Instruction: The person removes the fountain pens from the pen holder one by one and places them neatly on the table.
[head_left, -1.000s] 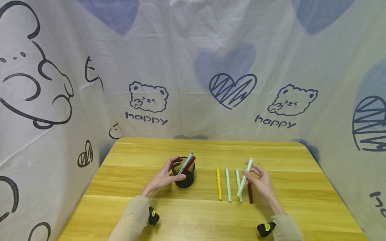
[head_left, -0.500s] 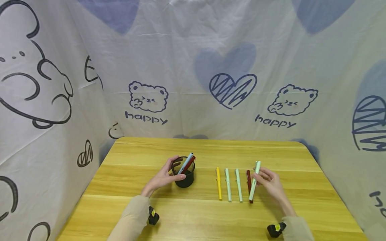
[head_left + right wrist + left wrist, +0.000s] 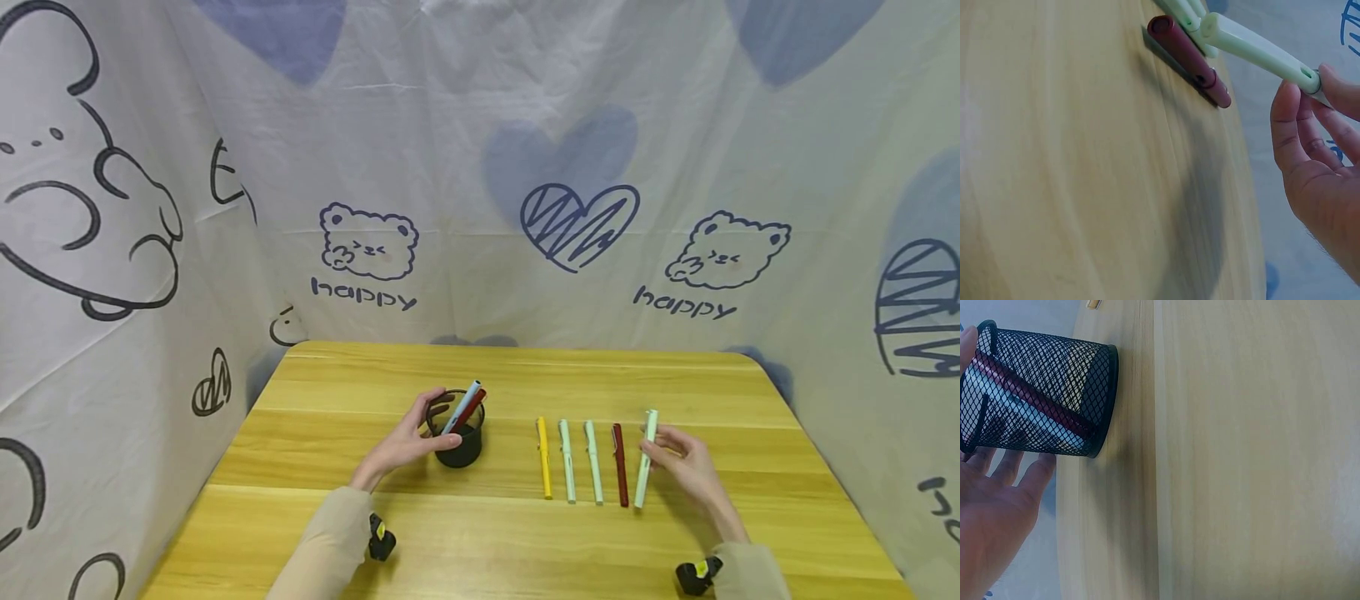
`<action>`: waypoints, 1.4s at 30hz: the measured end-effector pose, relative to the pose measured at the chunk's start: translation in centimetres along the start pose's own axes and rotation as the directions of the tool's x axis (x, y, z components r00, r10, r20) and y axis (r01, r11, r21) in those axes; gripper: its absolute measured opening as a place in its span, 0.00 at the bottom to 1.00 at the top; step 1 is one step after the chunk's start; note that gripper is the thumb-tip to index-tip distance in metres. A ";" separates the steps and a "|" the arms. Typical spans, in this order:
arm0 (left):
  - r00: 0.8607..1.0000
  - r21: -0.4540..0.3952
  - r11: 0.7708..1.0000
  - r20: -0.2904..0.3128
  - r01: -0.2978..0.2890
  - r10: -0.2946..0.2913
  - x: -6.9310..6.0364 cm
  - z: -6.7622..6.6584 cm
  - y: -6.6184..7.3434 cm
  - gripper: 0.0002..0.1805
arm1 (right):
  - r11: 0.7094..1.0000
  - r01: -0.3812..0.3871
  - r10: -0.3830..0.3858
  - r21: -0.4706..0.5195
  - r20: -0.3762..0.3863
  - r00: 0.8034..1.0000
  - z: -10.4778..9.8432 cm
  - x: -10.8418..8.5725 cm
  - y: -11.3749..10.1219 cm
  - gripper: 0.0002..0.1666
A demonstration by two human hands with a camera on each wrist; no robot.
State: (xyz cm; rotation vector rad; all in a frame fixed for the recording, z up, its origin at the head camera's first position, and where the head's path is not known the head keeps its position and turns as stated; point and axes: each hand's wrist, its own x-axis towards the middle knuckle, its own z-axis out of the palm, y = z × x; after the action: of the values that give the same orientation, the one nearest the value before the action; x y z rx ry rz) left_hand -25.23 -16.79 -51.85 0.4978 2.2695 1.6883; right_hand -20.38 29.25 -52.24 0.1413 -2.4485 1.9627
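My left hand (image 3: pixel 405 437) grips a black mesh pen holder (image 3: pixel 460 450), thumb on the near side and fingers behind it. A light blue pen (image 3: pixel 462 406) and a dark red pen (image 3: pixel 1035 399) lean inside the holder. With thumb and fingertips, my right hand (image 3: pixel 686 462) pinches a pale green pen (image 3: pixel 647 458), tilted a little above the table in the right wrist view. Just left of it lies another dark red pen (image 3: pixel 620 467). Further left, two pale green pens, one (image 3: pixel 593 462) nearer and one (image 3: pixel 567 462) farther, lie beside a yellow pen (image 3: pixel 544 458).
The wood-grain table (image 3: pixel 480 542) ends at a back edge against a hanging white cloth (image 3: pixel 465 167) with hearts and bears. Similar cloth encloses both sides. A small black camera sits on each wrist, the left one (image 3: pixel 382 537) and the right one (image 3: pixel 699 575).
My right hand has carried the pale green pen rightward, from over the row of pens past the dark red one, and lowered it. The left hand and pen holder have stayed put.
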 end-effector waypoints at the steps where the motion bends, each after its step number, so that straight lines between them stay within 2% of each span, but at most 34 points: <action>1: 1.000 0.000 1.000 0.000 0.000 0.000 0.0 0.0 0.0 0.50 | 1.000 0.003 -0.003 -0.012 0.001 1.000 -0.1 0.0 0.1 0.18; 5: 1.000 0.004 1.000 -0.001 0.000 0.000 0.0 0.0 0.0 0.51 | 0.999 0.008 -0.007 -0.050 0.018 1.000 -0.3 0.1 0.5 0.22; 14: 1.000 0.005 1.000 -0.007 0.009 -0.009 0.0 0.0 -0.2 0.50 | 0.995 -0.054 0.058 -0.082 0.041 0.997 -0.7 0.1 1.0 0.26; 24: 1.000 0.011 1.000 -0.005 0.007 -0.007 0.1 0.0 -0.2 0.50 | 0.988 -0.095 0.100 -0.119 0.036 0.994 -0.7 0.4 1.5 0.23; 33: 1.000 0.011 1.000 -0.002 0.015 -0.015 0.1 0.0 -0.2 0.50 | 0.987 -0.098 0.103 -0.127 0.037 0.994 -0.7 0.7 2.1 0.25; 42: 1.000 0.006 1.000 -0.006 0.020 -0.020 0.1 -0.1 -0.1 0.49 | 0.957 -0.180 0.182 -0.229 -0.012 0.983 -0.6 0.9 2.1 0.28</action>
State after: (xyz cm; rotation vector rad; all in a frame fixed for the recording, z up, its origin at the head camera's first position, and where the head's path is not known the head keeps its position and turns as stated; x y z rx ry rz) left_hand -25.34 -16.85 -51.96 0.4700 2.2775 1.6757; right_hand -21.47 30.19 -54.16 -0.0773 -2.7600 1.7190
